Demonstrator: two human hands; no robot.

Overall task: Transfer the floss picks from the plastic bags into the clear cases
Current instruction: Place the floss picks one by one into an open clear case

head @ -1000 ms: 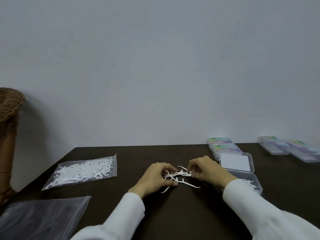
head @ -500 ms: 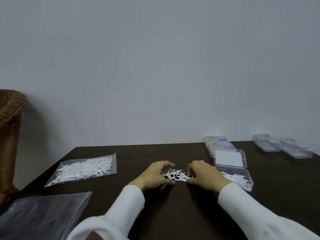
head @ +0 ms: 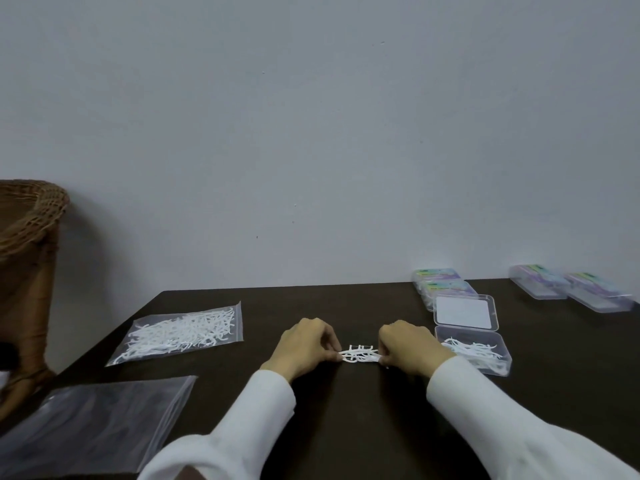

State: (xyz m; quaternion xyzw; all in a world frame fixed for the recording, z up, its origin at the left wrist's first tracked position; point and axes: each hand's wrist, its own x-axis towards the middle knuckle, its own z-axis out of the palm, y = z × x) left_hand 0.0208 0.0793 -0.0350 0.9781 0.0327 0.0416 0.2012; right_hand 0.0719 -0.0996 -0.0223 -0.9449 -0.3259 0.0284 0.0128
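A small bunch of white plastic floss picks (head: pixel 359 355) lies on the dark brown table (head: pixel 346 427), pinched at either end by the left hand (head: pixel 304 348) and right hand (head: pixel 408 346), fingers curled. Just right, an open clear plastic case (head: pixel 472 353) holds more picks. Left, a filled clear zip bag (head: pixel 180 332).

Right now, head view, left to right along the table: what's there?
Wicker basket → bag of floss picks → left hand → bunch of picks pinched between both hands → right hand → open clear case → closed cases.
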